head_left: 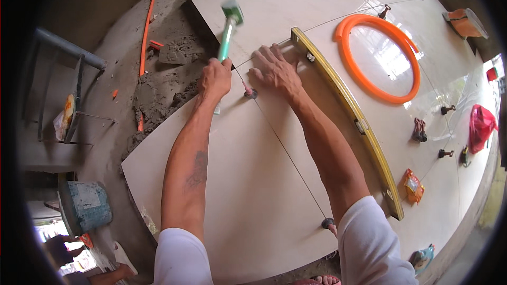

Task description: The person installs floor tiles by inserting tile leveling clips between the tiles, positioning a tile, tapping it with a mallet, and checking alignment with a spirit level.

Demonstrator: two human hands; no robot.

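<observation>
My left hand [215, 80] is closed around the teal handle of a mallet [227, 38], its green head raised above the tile and a little blurred. My right hand [277, 72] lies flat with fingers spread on a large cream floor tile [248, 179], close to the joint with the tile beyond. Just right of it, a long yellow spirit level [348, 106] rests across the tiles. A tile levelling clip [250, 93] stands in the joint between my forearms. A second clip [328, 224] sits in the same joint near my right sleeve.
An orange hose coil [344, 55] lies right of the level. Several clips, an orange packet [413, 187] and a red plastic bag [481, 128] are scattered farther right. Wet mortar [153, 92] borders the tiles at left. A bucket [87, 206] and another person's hand [124, 271] are lower left.
</observation>
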